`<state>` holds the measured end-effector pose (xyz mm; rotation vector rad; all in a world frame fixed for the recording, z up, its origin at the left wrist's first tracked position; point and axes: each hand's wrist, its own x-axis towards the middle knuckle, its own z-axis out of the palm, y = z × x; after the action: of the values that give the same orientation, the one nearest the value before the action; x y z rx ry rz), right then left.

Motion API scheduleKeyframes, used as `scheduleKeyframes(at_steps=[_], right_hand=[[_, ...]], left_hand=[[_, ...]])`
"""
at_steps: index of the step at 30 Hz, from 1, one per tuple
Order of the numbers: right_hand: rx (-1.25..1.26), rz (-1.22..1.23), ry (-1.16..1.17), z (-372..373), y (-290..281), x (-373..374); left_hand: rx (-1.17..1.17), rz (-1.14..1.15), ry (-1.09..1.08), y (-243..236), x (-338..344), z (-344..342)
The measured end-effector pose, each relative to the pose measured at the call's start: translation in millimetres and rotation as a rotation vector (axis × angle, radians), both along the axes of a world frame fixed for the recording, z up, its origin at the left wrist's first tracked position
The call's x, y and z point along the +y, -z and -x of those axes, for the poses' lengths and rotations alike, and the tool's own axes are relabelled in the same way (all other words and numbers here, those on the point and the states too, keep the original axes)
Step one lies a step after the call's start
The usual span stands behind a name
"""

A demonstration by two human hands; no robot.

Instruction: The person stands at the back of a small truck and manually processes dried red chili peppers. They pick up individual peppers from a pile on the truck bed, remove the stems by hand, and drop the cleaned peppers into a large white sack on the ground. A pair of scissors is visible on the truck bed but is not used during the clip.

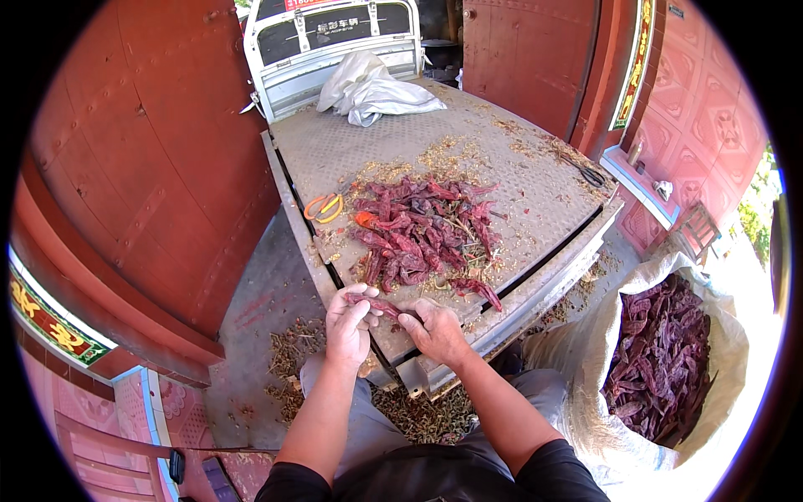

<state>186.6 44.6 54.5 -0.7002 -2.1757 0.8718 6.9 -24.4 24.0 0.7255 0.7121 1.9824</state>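
Between my two hands, above the near edge of the truck bed (pixel 519 259), is one dried red chili pepper (pixel 381 306). My left hand (pixel 347 325) pinches its left part, with the thumb on top. The other end sits in the closed fingers of my right hand (pixel 437 329). Just beyond my hands lies a pile of dried chili peppers (pixel 418 234), dark red and wrinkled, with one brighter orange-red among them. Scissors with orange and yellow handles (pixel 324 207) rest at the pile's left side; their blades are hard to make out.
At my right stands a white woven sack (pixel 577 368) full of dried chilies (pixel 657 360). A crumpled white sack (pixel 376 90) lies at the bed's far end. Black-handled scissors (pixel 585 172) are near its right edge. Stems and scraps (pixel 427 412) litter the floor below. Red metal doors (pixel 159 151) flank the truck.
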Motion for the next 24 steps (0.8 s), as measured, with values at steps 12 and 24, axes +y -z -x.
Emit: scheduleKeyframes(at_steps=[12,24], right_hand=[[-0.053,0.071,-0.007,-3.5,2.3,2.2],[0.082,-0.036,-0.113,-1.4,8.0,6.1]], left_hand=[[0.069,0.086,-0.028,-0.7,1.9,-0.8],[0.096,0.168,-0.031,-1.6,0.0,-2.2]])
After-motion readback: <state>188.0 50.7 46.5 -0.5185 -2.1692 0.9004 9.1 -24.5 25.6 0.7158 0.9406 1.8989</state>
